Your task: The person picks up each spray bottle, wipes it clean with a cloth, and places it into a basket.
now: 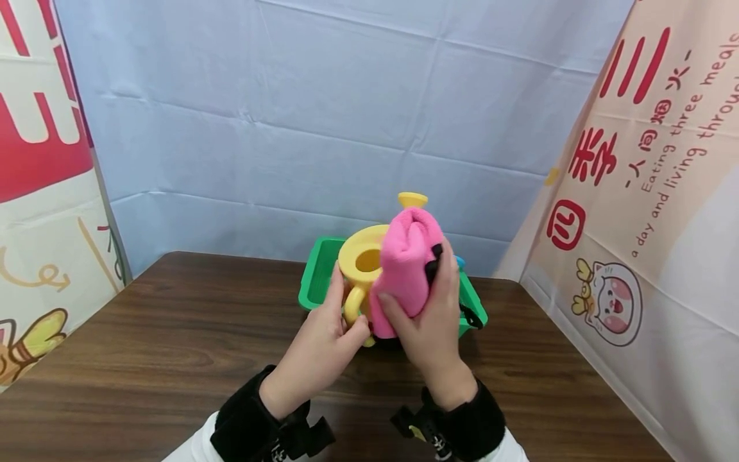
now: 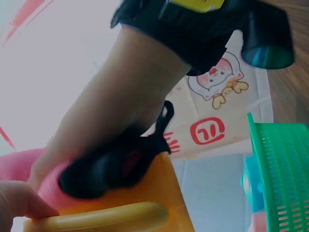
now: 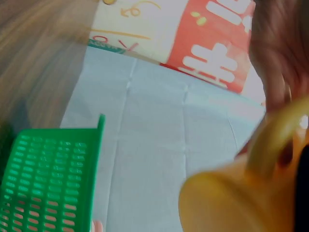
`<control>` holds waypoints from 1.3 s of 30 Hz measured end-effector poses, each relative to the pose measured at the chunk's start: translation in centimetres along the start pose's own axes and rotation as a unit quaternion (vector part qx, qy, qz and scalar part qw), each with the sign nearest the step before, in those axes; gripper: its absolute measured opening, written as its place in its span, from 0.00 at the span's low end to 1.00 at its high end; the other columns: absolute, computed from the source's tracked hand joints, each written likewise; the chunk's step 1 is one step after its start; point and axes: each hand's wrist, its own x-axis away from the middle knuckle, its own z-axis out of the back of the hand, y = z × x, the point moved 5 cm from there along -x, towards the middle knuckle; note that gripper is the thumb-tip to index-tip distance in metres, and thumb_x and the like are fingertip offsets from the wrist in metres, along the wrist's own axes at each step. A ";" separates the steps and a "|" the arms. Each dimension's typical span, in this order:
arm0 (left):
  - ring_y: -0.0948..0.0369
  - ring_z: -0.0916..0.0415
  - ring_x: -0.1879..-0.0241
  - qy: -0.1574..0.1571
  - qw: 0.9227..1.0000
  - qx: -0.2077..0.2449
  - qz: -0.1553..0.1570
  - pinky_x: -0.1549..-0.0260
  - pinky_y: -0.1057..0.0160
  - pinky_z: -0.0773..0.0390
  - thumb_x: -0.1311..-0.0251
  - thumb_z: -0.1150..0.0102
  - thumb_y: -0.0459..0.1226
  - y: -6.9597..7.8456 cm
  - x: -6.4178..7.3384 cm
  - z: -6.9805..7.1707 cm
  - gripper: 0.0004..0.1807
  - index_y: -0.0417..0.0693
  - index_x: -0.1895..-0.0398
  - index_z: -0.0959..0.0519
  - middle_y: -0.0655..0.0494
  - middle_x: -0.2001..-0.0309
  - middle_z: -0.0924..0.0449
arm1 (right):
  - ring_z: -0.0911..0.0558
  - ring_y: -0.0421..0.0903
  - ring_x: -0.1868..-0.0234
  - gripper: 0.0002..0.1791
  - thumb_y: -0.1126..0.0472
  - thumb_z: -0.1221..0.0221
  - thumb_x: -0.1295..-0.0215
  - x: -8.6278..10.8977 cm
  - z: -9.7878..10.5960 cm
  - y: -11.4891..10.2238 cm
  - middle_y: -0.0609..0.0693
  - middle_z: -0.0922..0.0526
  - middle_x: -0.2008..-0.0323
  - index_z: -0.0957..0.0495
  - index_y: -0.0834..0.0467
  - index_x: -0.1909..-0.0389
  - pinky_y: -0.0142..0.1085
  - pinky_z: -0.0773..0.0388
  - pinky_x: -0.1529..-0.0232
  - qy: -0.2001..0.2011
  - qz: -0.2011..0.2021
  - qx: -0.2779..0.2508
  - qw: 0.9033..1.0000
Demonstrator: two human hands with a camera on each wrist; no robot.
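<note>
A yellow toy watering can (image 1: pixel 349 260) is held up off the table, its round opening facing up. My left hand (image 1: pixel 317 337) grips it around the curved handle (image 3: pixel 280 133). The thumb also lies along that handle in the left wrist view. My right hand (image 1: pixel 432 327) holds a soft pink cloth bundle (image 1: pixel 404 276) with a black strap (image 2: pixel 111 166), pressed against the can's right side. What the bundle is exactly cannot be told. The yellow spout head (image 1: pixel 412 199) shows above the pink cloth, which hides the rest of the spout.
Behind the hands a green slotted basket (image 1: pixel 314 276) stands on the brown wooden table (image 1: pixel 190 321). Something blue (image 2: pixel 252 181) shows in it, and a black strap (image 1: pixel 471 316) hangs over its right side. Pale blue cloth (image 1: pixel 288 115) closes off the back; printed cloths hang at both sides.
</note>
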 end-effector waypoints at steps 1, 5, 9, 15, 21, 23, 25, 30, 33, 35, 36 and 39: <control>0.60 0.31 0.77 -0.005 1.000 0.000 -0.004 0.75 0.64 0.26 0.36 0.53 0.32 0.1 0.0 -0.1 0.45 0.65 0.28 0.70 0.54 0.57 0.29 | 0.33 0.50 0.43 0.48 0.36 0.44 0.42 -0.2 0.2 0.4 0.56 0.36 0.39 0.51 0.58 0.30 0.44 0.34 0.46 -0.001 -0.006 -0.039 0.999; 0.62 0.27 0.70 -0.025 1.000 0.007 -0.016 0.72 0.64 0.24 0.36 0.52 0.32 0.7 0.2 -0.2 0.45 0.65 0.28 0.69 0.54 0.52 0.29 | 0.26 0.48 0.57 0.35 0.46 0.47 0.35 -0.5 0.7 1.8 0.55 0.28 0.54 0.43 0.64 0.37 0.36 0.29 0.54 -0.015 -0.015 -0.192 0.981; 0.60 0.24 0.67 -0.030 0.999 0.031 -0.023 0.74 0.64 0.25 0.35 0.51 0.31 0.8 0.4 0.4 0.45 0.64 0.28 0.68 0.56 0.39 0.36 | 0.26 0.44 0.67 0.22 0.52 0.53 0.30 -0.3 0.4 3.1 0.50 0.28 0.67 0.36 0.67 0.49 0.34 0.27 0.62 -0.046 -0.032 -0.236 0.970; 0.59 0.23 0.69 -0.004 0.994 0.102 -0.025 0.82 0.65 0.32 0.33 0.53 0.32 0.8 0.3 1.5 0.43 0.68 0.28 0.68 0.58 0.31 0.46 | 0.26 0.46 0.59 0.25 0.52 0.51 0.31 0.1 -0.5 3.6 0.51 0.27 0.56 0.41 0.60 0.39 0.31 0.26 0.57 -0.069 -0.057 -0.210 0.974; 0.56 0.25 0.48 0.041 0.979 0.186 -0.067 0.70 0.66 0.24 0.32 0.53 0.32 1.3 0.2 2.6 0.42 0.66 0.27 0.66 0.57 0.31 0.47 | 0.35 0.51 0.42 0.47 0.36 0.46 0.40 0.1 -1.4 2.0 0.55 0.39 0.37 0.53 0.58 0.30 0.44 0.36 0.43 -0.052 0.003 -0.065 0.996; 0.54 0.26 0.48 0.057 0.975 0.202 -0.068 0.62 0.63 0.21 0.32 0.53 0.33 1.3 0.2 2.9 0.41 0.65 0.27 0.66 0.57 0.32 0.46 | 0.40 0.53 0.38 0.50 0.34 0.46 0.42 0.3 -1.6 1.4 0.57 0.43 0.34 0.54 0.60 0.30 0.50 0.41 0.41 -0.041 0.029 0.002 0.999; 0.54 0.26 0.48 0.068 0.973 0.211 -0.061 0.57 0.59 0.22 0.32 0.53 0.34 1.1 0.1 3.1 0.41 0.65 0.27 0.66 0.56 0.33 0.43 | 0.44 0.55 0.35 0.51 0.35 0.45 0.42 0.5 -1.8 1.1 0.58 0.45 0.32 0.55 0.61 0.29 0.55 0.44 0.39 -0.036 0.050 0.033 0.998; 0.53 0.27 0.47 0.060 0.972 0.217 -0.060 0.54 0.57 0.24 0.32 0.57 0.30 0.9 0.0 2.9 0.40 0.64 0.27 0.67 0.53 0.35 0.42 | 0.40 0.54 0.36 0.50 0.38 0.41 0.44 0.3 -1.7 1.3 0.57 0.42 0.34 0.52 0.62 0.31 0.50 0.39 0.41 -0.028 0.055 -0.002 0.998; 0.52 0.26 0.50 0.052 0.974 0.210 -0.066 0.54 0.58 0.23 0.33 0.60 0.27 0.9 0.1 2.8 0.40 0.63 0.27 0.65 0.50 0.38 0.39 | 0.34 0.51 0.42 0.49 0.39 0.39 0.45 0.2 -1.2 1.7 0.57 0.36 0.39 0.48 0.63 0.34 0.43 0.33 0.45 -0.006 0.044 -0.053 0.998; 0.53 0.24 0.53 0.049 0.977 0.195 -0.069 0.59 0.60 0.21 0.34 0.61 0.27 1.0 0.1 2.8 0.39 0.64 0.27 0.62 0.49 0.41 0.34 | 0.30 0.50 0.47 0.47 0.39 0.40 0.44 0.2 -0.8 2.0 0.58 0.32 0.43 0.46 0.66 0.36 0.38 0.30 0.48 0.005 0.036 -0.096 0.995; 0.53 0.22 0.56 0.048 0.979 0.187 -0.067 0.63 0.63 0.21 0.35 0.61 0.26 1.1 0.2 2.8 0.39 0.64 0.27 0.61 0.48 0.44 0.31 | 0.29 0.50 0.49 0.44 0.40 0.41 0.42 0.2 -0.6 2.2 0.58 0.31 0.45 0.45 0.66 0.37 0.37 0.30 0.49 0.006 0.028 -0.119 0.992; 0.53 0.20 0.63 0.046 0.985 0.155 -0.056 0.75 0.65 0.25 0.37 0.60 0.26 1.2 0.3 2.9 0.39 0.64 0.27 0.58 0.47 0.51 0.27 | 0.27 0.48 0.55 0.35 0.44 0.46 0.36 0.1 -0.1 2.9 0.55 0.29 0.51 0.42 0.65 0.39 0.34 0.28 0.53 -0.016 -0.012 -0.206 0.978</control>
